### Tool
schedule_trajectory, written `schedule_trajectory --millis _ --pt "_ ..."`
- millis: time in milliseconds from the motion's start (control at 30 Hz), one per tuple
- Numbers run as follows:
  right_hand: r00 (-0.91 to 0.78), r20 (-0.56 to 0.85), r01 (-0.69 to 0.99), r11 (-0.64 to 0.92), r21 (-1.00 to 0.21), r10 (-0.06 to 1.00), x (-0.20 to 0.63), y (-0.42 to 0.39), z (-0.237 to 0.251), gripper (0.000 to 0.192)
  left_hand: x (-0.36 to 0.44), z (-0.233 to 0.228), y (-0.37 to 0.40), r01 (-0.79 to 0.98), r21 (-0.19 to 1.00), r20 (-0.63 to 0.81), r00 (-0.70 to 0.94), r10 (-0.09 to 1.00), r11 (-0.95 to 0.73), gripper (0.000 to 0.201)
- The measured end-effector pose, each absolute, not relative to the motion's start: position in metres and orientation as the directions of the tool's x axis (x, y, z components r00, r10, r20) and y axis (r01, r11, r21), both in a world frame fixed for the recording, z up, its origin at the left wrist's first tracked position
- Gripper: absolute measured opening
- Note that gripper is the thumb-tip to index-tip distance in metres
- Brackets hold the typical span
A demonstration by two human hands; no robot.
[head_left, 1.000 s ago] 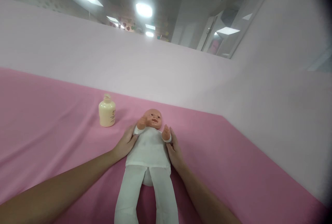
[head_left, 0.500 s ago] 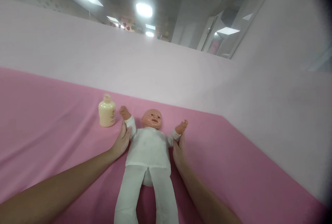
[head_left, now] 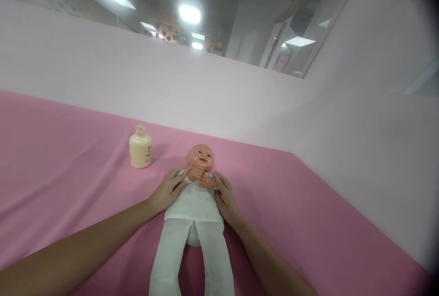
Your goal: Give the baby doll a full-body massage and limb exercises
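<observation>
A baby doll (head_left: 195,202) in white clothes lies on its back, head at the far end, both its forearms folded over the chest. Its small hands meet just below the chin. My left hand (head_left: 169,189) grips the doll's arm on the left side, fingers over the white sleeve. On the other side my right hand (head_left: 227,197) has hold of the other arm, thumb towards the chest. Both sleeves are mostly hidden by my fingers. To the left of the doll's head stands a cream pump bottle (head_left: 140,149), apart from my hands.
Pink cloth (head_left: 85,149) covers the surface under the doll, with some creases at left. A pale wall (head_left: 192,90) rises behind it and along the right. Above is a mirror or glass pane (head_left: 219,12) showing ceiling lights.
The doll's arms were raised out to the sides; both my hands have brought them inward across its chest. The bottle has stayed in place.
</observation>
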State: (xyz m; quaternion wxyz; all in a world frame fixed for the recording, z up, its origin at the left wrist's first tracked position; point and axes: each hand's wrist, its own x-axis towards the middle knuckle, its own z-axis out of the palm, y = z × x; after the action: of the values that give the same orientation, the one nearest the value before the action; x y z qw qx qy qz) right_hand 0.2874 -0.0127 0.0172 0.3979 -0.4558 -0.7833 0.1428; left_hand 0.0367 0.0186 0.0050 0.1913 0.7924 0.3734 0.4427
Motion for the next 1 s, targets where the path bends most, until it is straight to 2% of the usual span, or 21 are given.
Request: schedule_trajectory --millis 300,567,1000 --pt "-0.246 0.479 0.610 0.519 -0.599 0.843 0.2865 -0.0147 0.0185 0.059 0.0364 0.0026 0.0206 0.442 0.612 0.567 0.333 0.754 -0.655 0.045" --pt "-0.207 0.480 0.593 0.500 -0.631 0.852 0.2865 -0.0163 0.0189 0.059 0.0360 0.0006 0.0218 0.462 0.561 0.584 0.368 0.724 -0.687 0.048" --pt "-0.175 0.487 0.541 0.497 -0.678 0.855 0.2866 -0.0152 0.0159 0.054 0.0367 0.0032 0.0206 0.459 0.571 0.578 0.363 0.731 -0.680 0.047"
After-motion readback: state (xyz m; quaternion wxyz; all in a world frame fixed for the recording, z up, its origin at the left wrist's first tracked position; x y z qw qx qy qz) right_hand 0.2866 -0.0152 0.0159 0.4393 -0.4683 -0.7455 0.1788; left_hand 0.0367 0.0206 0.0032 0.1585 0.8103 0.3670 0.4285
